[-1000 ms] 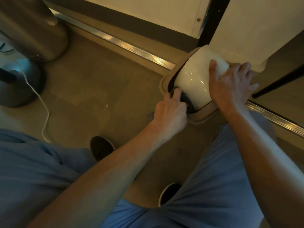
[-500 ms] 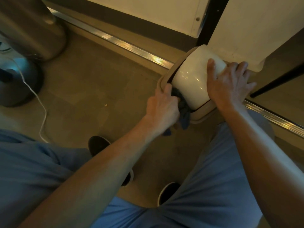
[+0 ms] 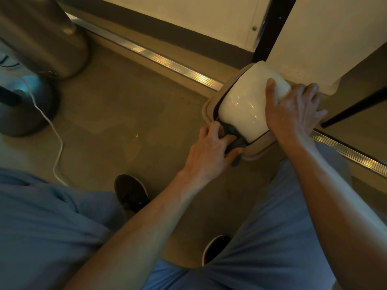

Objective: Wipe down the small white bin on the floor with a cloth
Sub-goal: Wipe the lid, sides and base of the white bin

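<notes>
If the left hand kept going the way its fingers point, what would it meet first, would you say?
The left hand, pressing the cloth, points up and right. It would probably run straight into the lower side of the white bin, which the right hand steadies.

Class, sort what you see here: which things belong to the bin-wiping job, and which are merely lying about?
Belongs to the job:
white bin
dark cloth
left hand, pressing the cloth
right hand, steadying the bin

Lying about:
metal cylinder
white cable
round dark base
</notes>
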The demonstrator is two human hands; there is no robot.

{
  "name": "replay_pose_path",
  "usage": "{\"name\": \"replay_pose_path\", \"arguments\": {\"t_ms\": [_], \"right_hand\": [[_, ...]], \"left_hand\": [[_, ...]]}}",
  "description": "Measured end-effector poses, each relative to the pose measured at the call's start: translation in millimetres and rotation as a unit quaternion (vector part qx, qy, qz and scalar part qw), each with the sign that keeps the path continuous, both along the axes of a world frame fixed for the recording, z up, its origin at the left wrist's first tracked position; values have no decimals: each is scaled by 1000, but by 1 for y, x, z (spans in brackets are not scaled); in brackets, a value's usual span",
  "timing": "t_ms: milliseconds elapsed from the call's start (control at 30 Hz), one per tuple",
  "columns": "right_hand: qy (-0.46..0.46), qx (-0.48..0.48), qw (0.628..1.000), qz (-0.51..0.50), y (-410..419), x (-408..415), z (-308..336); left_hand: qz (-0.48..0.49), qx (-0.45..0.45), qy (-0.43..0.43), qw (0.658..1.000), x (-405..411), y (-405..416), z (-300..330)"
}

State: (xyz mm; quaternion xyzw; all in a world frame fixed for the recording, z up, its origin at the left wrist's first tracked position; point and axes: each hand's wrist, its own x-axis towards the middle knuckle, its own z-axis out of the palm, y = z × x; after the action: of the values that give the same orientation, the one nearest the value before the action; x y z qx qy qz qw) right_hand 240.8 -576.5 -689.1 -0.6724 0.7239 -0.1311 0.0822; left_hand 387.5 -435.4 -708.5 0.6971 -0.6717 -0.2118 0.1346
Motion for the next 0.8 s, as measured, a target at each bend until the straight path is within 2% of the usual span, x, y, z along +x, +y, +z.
{"name": "replay_pose_path", "arguments": {"t_ms": [100,167,233,333,467,567,700,800], "right_hand": [[-1,-3,1000,1,0,0,-1],[-4,-3,1000,3,0,0,-2],[-9,-6,1000,2,-1,-1,-3],[-11,-9,1000,-3,0,1,-3],[-17,-3,1000,-2,0,1,-2],[-33,5,999,0,0,1,-1],[-58,-1,998,-1,1,1,-2],[-73,-10,997,7,2,0,-3]], "left_hand": [[-3,-37,22,999,18,-5,-5],[30,-62,27,997,32,-9,-4],[79,-92,66,990,48,-12,3],[147,-160,133,967,67,-18,24],[183,-230,194,936,77,-38,44],[207,-230,249,918,78,-52,47],[221,-244,280,902,63,-56,23],[187,-151,286,928,49,-46,-14]]}}
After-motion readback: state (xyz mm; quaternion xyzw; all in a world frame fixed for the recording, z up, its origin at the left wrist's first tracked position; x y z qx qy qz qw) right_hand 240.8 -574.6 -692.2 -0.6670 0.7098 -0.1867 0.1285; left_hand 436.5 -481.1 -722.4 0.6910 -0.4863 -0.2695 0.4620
